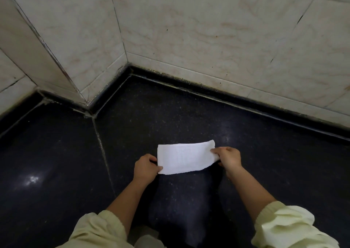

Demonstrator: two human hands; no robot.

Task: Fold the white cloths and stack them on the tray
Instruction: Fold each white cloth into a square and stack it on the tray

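Observation:
A white cloth (186,158), folded into a long rectangle, lies stretched flat on the dark speckled counter (170,119). My left hand (145,167) pinches its left end near the lower corner. Its right end is pinched by my right hand (229,158), thumb on top. Both hands hold the cloth taut between them. No tray shows in this view.
Cream tiled walls (208,30) meet in a corner behind the counter, with a dark raised lip (227,94) along their base. A grout seam (102,145) runs down the counter left of my hands. Pale yellow sleeves (284,227) cover my forearms.

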